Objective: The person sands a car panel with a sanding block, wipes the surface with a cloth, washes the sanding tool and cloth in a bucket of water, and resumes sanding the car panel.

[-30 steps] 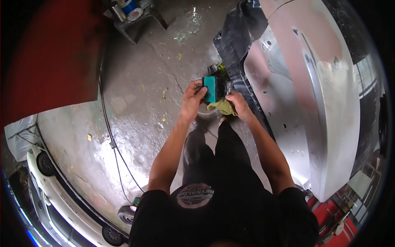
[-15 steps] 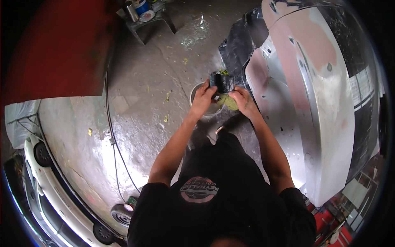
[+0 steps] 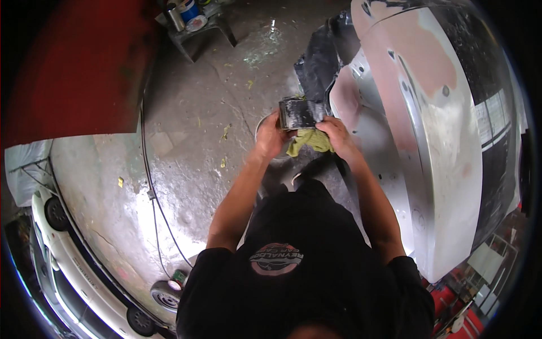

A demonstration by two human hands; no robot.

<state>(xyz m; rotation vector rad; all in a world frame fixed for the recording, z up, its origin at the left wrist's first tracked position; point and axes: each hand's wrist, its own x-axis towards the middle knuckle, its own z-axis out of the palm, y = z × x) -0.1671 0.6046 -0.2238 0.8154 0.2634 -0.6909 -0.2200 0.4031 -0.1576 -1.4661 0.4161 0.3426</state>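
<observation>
My left hand (image 3: pixel 273 135) grips the left end of a flat block (image 3: pixel 299 114), whose dark, white-smeared face is now up. My right hand (image 3: pixel 334 134) has its fingers closed at the block's right end and on a crumpled yellow-green cloth (image 3: pixel 306 144) hanging below it. Both hands are over a pale bucket (image 3: pixel 258 133), mostly hidden by hands and cloth. Just right of them stands a car body panel (image 3: pixel 420 113) with pink and bare patches, beside a crumpled dark sheet (image 3: pixel 316 62).
A red panel (image 3: pixel 79 79) is at upper left, a stool (image 3: pixel 197 34) with cans at the top. A cable (image 3: pixel 147 169) crosses the concrete floor (image 3: pixel 197 124). A white car (image 3: pixel 73 254) and a wheel (image 3: pixel 166 295) lie lower left; a red object (image 3: pixel 451 308) lower right.
The block has turned from its teal face to its dark face. My hands have shifted slightly up, and more of the bucket came into view beside them.
</observation>
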